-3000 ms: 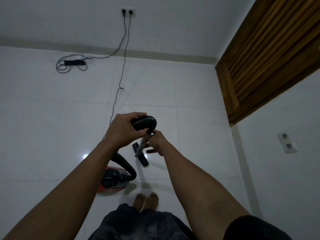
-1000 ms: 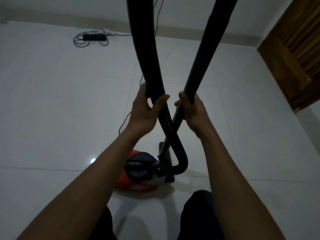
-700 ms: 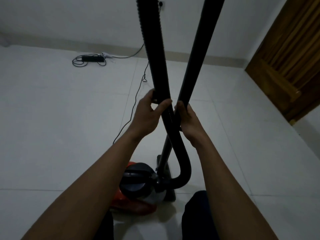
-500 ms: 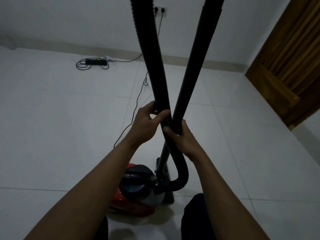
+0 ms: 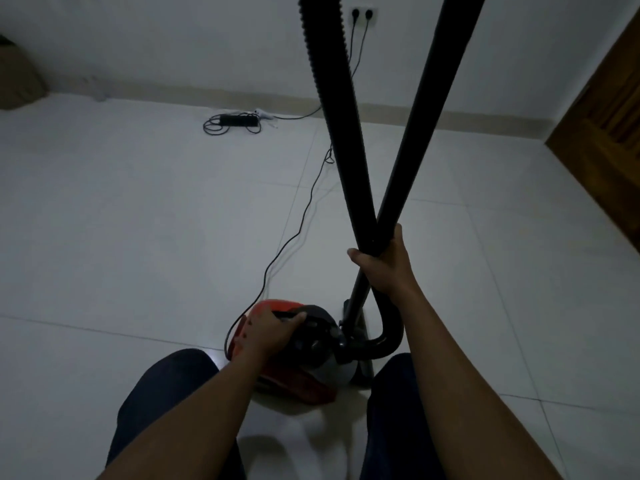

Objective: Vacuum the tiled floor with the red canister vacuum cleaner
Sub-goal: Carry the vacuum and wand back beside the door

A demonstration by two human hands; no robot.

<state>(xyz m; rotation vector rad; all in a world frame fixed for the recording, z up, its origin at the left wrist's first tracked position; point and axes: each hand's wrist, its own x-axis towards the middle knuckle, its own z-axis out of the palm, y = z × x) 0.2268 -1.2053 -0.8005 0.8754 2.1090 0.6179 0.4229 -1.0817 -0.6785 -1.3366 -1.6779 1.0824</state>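
1. Under the red canister vacuum cleaner (image 5: 298,384) the pale tiled floor (image 5: 138,237) spreads to a white wall.
2. Far right of the vacuum cleaner, along the frame edge, stands a brown wooden door (image 5: 606,116).
3. Either side of the vacuum cleaner, nearest the camera, are the person's two dark trouser legs (image 5: 166,393).
4. From the front of the vacuum cleaner a black ribbed hose (image 5: 332,98) loops low and rises out of the top of the view.
5. Just behind the vacuum cleaner a smooth black wand (image 5: 433,98) climbs from a floor head (image 5: 362,362) and crosses the hose above it.
6. Above and right of the vacuum cleaner, the right grip (image 5: 384,265) is clenched round hose and wand together at their crossing.
7. On top of the vacuum cleaner lies the left grip (image 5: 273,327), fingers curled over its black upper part.
8. From the left side of the vacuum cleaner a thin power cord (image 5: 294,230) runs back to a wall socket (image 5: 362,13).
9. Well behind the vacuum cleaner, near the skirting, lies a black power strip (image 5: 239,120) with coiled cable.
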